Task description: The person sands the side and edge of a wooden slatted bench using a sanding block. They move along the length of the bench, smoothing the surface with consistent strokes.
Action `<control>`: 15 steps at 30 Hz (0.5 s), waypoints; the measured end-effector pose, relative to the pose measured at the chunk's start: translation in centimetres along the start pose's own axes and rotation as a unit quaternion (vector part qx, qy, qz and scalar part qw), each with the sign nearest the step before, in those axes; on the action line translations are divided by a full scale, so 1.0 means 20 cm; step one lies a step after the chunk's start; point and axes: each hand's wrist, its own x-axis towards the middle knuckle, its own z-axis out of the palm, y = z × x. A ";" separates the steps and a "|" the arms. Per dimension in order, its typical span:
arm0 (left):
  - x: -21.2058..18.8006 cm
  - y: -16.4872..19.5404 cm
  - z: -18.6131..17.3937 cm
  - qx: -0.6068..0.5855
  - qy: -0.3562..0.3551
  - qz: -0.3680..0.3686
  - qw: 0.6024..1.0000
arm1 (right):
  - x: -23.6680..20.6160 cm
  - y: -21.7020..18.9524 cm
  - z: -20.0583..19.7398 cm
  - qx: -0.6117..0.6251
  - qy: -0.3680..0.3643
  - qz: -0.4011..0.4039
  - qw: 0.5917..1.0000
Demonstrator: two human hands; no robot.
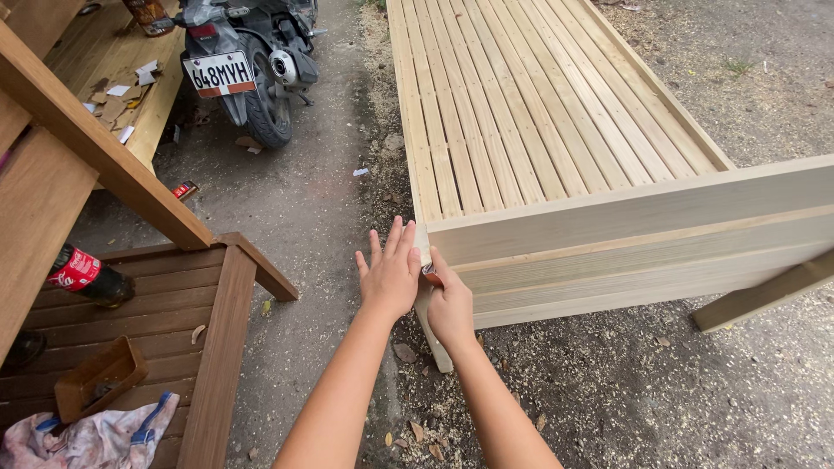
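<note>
Pale slatted bed frame (539, 130) fills the view from 12 to 3 o'clock, resting on gravel. Unfinished softwood, long parallel slats with narrow gaps, flat end board across the near side; grain is straight, surface looks matte and raw.

Dark stained bench (165, 321) at 8 o'clock: brown planks, angled brace running up to 10 o'clock. On it lie a dark plastic bottle (87, 275) with a red label, a small open wooden box (97, 376) and a crumpled cloth (91, 439).

Parked motorcycle (252, 61) at 11 o'clock, rear wheel toward the camera.

Left hand (389, 274) at centre: fingers spread and flat, holding nothing, palm against the corner post of the frame, probably to steady it.

Right hand (450, 308) just beside it, touching: closed on a small brown block (429, 274), likely sandpaper, pressed to the corner edge of the end board. The block is mostly hidden; its texture cannot be told.

Sawdust and dry leaves litter the ground at 6 o'clock.
</note>
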 end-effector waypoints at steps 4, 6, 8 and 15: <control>0.00 -0.01 0.01 0.007 0.009 0.003 1.000 | -0.04 0.01 -0.03 0.021 -0.025 0.074 0.997; 0.01 -0.01 0.01 0.006 0.002 0.002 1.000 | -0.06 0.04 -0.05 0.054 -0.001 -0.012 0.998; 0.01 -0.02 0.01 0.006 0.004 0.003 1.000 | -0.06 0.05 -0.05 0.096 0.024 -0.074 0.992; 0.01 -0.03 0.01 -0.013 0.002 0.016 1.000 | 0.06 0.01 0.03 0.007 0.017 -0.114 0.993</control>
